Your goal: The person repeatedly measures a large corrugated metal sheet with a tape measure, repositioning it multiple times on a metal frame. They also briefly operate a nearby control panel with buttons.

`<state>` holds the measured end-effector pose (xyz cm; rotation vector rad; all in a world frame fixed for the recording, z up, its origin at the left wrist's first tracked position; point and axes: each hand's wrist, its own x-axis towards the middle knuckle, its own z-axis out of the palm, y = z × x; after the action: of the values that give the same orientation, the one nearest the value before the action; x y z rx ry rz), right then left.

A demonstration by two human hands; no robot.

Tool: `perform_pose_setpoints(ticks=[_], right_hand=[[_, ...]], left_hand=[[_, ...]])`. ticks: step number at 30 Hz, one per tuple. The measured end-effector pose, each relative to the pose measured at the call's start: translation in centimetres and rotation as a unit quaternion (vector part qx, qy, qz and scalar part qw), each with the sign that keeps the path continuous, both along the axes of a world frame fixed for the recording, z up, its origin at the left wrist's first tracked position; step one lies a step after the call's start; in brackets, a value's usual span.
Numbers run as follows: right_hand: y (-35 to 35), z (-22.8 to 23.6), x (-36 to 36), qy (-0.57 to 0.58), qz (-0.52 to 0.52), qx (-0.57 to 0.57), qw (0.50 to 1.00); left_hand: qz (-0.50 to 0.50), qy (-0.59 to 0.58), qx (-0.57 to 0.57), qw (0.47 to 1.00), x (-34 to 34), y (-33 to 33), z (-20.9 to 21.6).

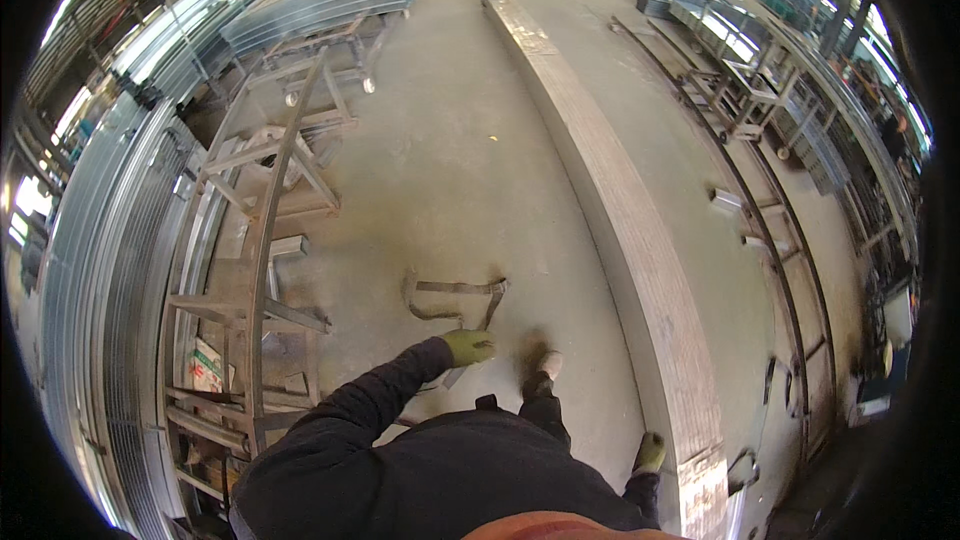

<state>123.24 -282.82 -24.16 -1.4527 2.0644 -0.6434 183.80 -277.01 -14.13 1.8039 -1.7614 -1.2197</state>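
My left hand [468,346], in a green work glove, is closed low in front of my body. A dark angular piece of flat bar [460,288] shows just beyond it, with a bent end and a curved strip. Its long leg passes behind the glove, so I cannot tell whether I grip it or it lies on the floor. My right hand [650,452], also gloved in green, hangs at my right side, close against the side of a long, wrapped-looking beam or bundle [610,180]. The fingers of that hand are hard to make out.
Left of me stands a rusty metal frame [285,155], with stacked silvery profiles [120,240] behind it. More profiles [330,0] rest on a wheeled rack farther off. On the right, dark rails [740,170] run along the floor. My shoe [549,364] stands beside the long beam.
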Motion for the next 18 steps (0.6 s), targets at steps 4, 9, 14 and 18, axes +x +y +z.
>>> perform_pose_setpoints(ticks=[4,9,14,18], right_hand=[[-18.1,0.0,8.1,-0.223,-0.02,0.049,0.974],[-32.9,2.2,22.6,-0.169,0.158,0.139,0.963],[-44.6,5.4,37.3,-0.202,0.304,0.157,0.917],[-53.5,4.6,46.3,-0.236,0.335,0.171,0.896]], left_hand=[[0.151,-0.174,0.057,0.971,7.9,3.5,-9.0],[0.0,-0.25,0.319,0.914,9.2,10.2,-12.8],[0.007,-0.15,0.267,0.952,6.9,4.6,-12.4],[0.166,-0.049,0.287,0.942,10.9,-7.8,-15.5]])
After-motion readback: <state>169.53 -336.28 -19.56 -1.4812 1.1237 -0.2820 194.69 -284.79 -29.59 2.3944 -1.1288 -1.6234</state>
